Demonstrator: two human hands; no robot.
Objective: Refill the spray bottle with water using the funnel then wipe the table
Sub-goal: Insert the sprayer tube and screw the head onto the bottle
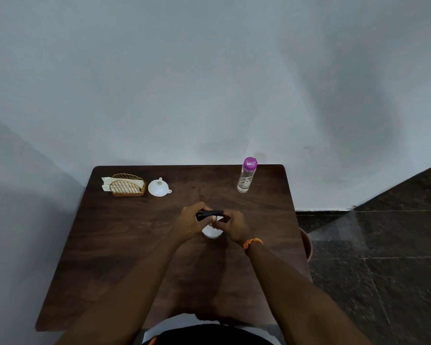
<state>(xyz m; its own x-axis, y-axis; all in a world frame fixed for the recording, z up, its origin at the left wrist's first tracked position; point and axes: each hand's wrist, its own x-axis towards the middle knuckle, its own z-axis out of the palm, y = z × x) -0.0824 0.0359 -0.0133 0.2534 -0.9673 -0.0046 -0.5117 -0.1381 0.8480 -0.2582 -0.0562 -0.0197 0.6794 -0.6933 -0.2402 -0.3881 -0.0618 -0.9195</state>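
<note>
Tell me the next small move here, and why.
Probably twist the black spray head off the white spray bottle. Both hands, left hand and right hand, grip its top, while the funnel and the capped water bottle stand untouched at the table's far edge.

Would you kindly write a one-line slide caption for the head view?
Both hands, left hand and right hand, grip the spray bottle mid-table; funnel and water bottle wait behind.
</note>
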